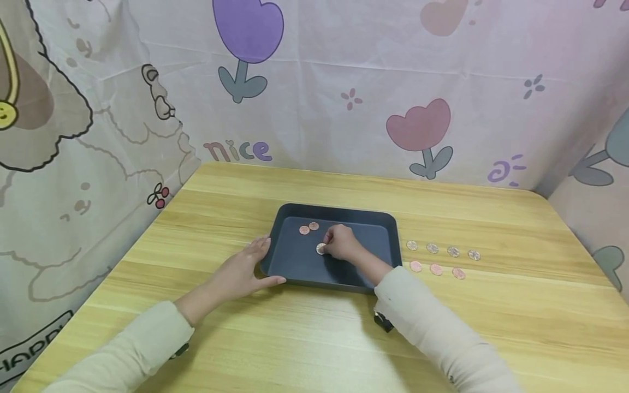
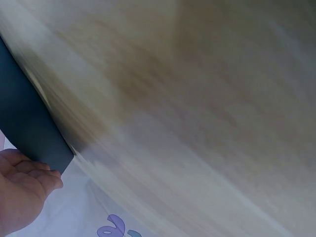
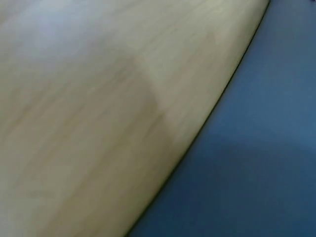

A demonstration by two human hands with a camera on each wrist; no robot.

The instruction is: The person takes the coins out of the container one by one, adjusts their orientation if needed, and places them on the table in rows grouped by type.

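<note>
Gold coin (image 1: 320, 249) at R hand's (image 1: 341, 242) 8 o'clock, pinched in fingertips; R arm (image 1: 432, 322) slants from 4 o'clock. L hand (image 1: 242, 270), unclenched, touches tray (image 1: 366, 237) at 8 o'clock.

The right grip (image 1: 340, 243) partly hides a pale coin (image 1: 320, 249), its markings too small to read.

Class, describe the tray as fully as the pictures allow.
The tray is dark blue-grey, rectangular and shallow, with rounded corners, low walls and a smooth, seemingly metal surface. It lies flat on the table. Two copper-coloured coins lie inside; the left hand touches its left side. The right hand pinches a pale coin inside.
</note>
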